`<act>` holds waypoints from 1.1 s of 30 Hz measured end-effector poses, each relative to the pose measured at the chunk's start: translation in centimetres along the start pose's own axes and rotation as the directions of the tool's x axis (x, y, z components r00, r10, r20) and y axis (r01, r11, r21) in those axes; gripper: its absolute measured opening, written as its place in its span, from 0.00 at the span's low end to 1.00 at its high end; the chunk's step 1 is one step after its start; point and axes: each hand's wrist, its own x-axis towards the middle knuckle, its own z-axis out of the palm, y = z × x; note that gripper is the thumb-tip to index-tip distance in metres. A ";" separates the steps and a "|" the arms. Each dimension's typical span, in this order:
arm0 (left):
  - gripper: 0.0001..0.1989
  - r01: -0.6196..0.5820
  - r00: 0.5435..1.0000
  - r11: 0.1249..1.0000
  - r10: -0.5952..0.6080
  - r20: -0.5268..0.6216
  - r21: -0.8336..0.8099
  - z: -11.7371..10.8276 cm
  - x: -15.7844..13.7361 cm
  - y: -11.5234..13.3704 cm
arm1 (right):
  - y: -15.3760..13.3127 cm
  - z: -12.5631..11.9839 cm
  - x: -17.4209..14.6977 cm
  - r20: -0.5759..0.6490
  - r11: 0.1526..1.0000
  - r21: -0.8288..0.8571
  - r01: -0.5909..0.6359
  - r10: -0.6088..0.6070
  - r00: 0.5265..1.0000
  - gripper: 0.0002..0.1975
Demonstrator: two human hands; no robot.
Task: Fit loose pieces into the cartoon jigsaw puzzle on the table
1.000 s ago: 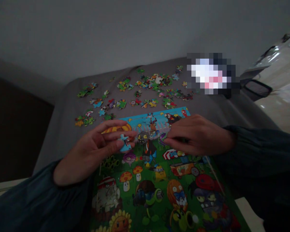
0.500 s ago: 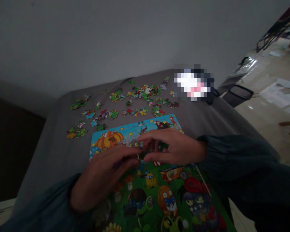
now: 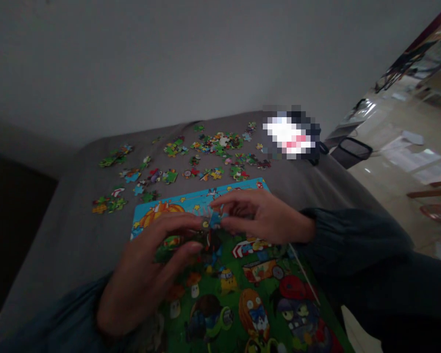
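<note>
A small blue jigsaw piece [image 3: 215, 220] is pinched between the thumb and fingers of my right hand [image 3: 272, 215], just over the upper part of a cartoon puzzle picture [image 3: 255, 304]. To its left, my left hand [image 3: 139, 269] hovers over the same picture with thumb and fingers apart, and nothing shows in its grip. The picture has a blue sky strip with an orange pumpkin [image 3: 158, 212] at the far edge and green ground with cartoon figures nearer me. My hands cover part of its middle.
Loose jigsaw pieces [image 3: 220, 141] lie in groups on the grey cloth [image 3: 77, 235] beyond the picture. A blurred-out bright object [image 3: 290, 135] sits at the back right. A wall [image 3: 169, 63] rises behind; tiled floor [image 3: 393, 162] shows at the right.
My right hand has turned slightly, and a blue piece now shows at its fingertips. The left thumb and fingers have spread wider. The view has shifted a little.
</note>
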 end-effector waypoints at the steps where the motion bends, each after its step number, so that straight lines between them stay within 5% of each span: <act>1: 0.09 0.006 1.000 0.999 -0.006 -0.022 0.037 -0.5 0.0 -0.3 | 0.2 -0.6 0.3 -0.064 1.000 0.013 -0.018 0.019 0.998 0.18; 6: 0.08 0.112 0.988 0.988 -0.099 -0.116 0.109 -2.5 0.2 -1.9 | 0.9 -2.8 1.7 -0.263 0.993 -0.087 -0.086 0.061 0.963 0.11; 10: 0.09 0.075 0.990 0.983 -0.053 -0.129 0.166 -2.8 -0.1 -2.7 | 0.6 -2.8 2.3 -0.349 0.959 -0.248 -0.137 0.043 0.936 0.09; 19: 0.10 -0.037 0.995 0.985 0.051 -0.081 0.167 -2.6 -0.3 -1.8 | 1.5 -2.2 2.8 -0.344 0.902 -0.355 -0.246 0.118 0.931 0.09; 33: 0.11 -0.120 0.988 0.978 0.134 -0.075 0.171 -2.4 -0.1 -1.6 | 1.6 -2.2 2.9 -0.331 0.847 -0.486 -0.214 0.048 0.942 0.11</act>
